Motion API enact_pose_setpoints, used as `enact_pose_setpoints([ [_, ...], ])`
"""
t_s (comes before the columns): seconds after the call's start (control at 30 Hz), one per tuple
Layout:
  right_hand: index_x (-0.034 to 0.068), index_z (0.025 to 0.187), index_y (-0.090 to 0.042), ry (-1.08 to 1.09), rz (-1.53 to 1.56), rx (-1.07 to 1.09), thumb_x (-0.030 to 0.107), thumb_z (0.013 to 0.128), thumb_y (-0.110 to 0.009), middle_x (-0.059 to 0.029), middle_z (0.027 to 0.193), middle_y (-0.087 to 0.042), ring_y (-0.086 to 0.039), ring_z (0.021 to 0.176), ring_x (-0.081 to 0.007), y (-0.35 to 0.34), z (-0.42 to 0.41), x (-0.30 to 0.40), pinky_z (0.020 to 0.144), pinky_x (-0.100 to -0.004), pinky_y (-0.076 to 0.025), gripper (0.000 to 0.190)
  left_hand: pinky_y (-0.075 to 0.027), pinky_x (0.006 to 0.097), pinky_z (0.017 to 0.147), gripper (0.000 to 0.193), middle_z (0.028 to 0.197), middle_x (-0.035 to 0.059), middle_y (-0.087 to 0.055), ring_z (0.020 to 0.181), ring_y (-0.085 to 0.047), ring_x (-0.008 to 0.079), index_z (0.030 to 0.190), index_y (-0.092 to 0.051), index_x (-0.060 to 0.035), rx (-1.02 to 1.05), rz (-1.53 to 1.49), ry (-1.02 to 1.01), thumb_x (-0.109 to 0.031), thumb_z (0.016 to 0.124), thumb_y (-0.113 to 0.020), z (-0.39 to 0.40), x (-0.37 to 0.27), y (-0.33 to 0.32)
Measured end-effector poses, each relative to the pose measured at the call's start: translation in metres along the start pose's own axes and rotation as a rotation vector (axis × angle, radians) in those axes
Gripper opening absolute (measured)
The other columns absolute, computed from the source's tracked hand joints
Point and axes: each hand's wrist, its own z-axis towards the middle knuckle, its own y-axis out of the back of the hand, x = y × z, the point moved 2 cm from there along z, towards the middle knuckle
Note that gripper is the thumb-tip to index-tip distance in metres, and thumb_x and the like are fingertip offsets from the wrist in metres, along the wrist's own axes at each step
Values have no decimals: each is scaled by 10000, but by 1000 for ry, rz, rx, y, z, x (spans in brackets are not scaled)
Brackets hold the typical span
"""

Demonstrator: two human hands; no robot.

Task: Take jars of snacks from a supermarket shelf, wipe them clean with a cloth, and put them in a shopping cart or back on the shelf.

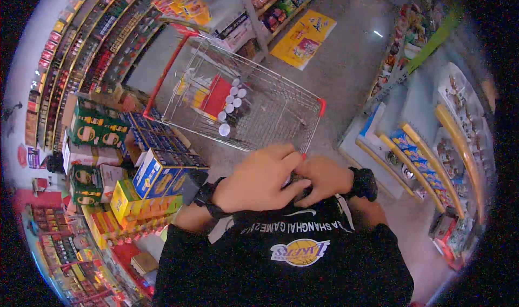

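Observation:
My left hand [259, 181] and my right hand [324, 181] meet in front of my chest, fingers bent towards each other. Between them shows part of a small dark object [303, 190]; fingers and blur hide what it is. Just beyond my hands stands a wire shopping cart [279, 122] with a red handle [168, 75] on the left. Inside it are several containers with white lids [233, 100], grouped beside a red and yellow package [215, 98]. Dark bands circle both my wrists.
Stacked drink cartons [162, 173] stand left of the cart, with filled shelves [93, 43] behind. A low shelf unit [421, 165] runs along the right. A yellow poster [304, 39] lies on the aisle floor by a snack rack [279, 6].

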Motion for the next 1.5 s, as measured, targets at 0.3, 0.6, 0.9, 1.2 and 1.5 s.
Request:
enact_pose_setpoints([
  [0.3, 80, 967, -630, -78, -90, 117, 498, 580, -697, -177, 724, -630, -611, 668, -375, 2, -6, -17, 617, -449, -487, 573, -448, 416, 622, 225, 748, 135, -552, 726, -557, 337, 811, -565, -29, -80, -69, 79, -250, 807, -610, 0, 8, -18],
  [0.6, 86, 953, -618, 34, -134, 153, 476, 573, -719, -140, 756, -635, -620, 678, -330, -15, 9, -23, 611, -406, -491, 554, -461, 443, 725, 335, 962, 190, -548, 868, -544, 376, 980, -526, -31, 66, -47, 243, -289, 789, -624, -24, 22, -35],
  [0.9, 41, 1001, -612, -286, -94, -281, 338, 705, -700, -170, 923, -627, -608, 847, -334, -49, 56, -62, 745, -393, -483, 429, -464, 386, 667, 192, 780, 145, -592, 733, -584, 318, 800, -592, -38, -365, -280, 500, -218, 756, -642, -66, 175, -51],
  [1.2, 11, 888, -641, -858, -25, -683, 171, 774, -651, -133, 836, -643, -615, 805, -254, -116, 16, -75, 746, -328, -465, 197, -466, 454, 737, 414, 912, 158, -624, 882, -593, 345, 1003, -594, -64, -310, 20, 702, -351, 711, -654, -53, 448, -113],
  [1.5, -12, 901, -615, -1452, 170, -939, 105, 802, -631, -121, 844, -631, -600, 798, -202, -210, -37, 21, 733, -297, -463, 154, -413, 454, 902, 507, 1154, 206, -526, 1093, -489, 377, 1077, -528, -16, 143, 523, 676, -312, 687, -658, -77, 595, -195],
])
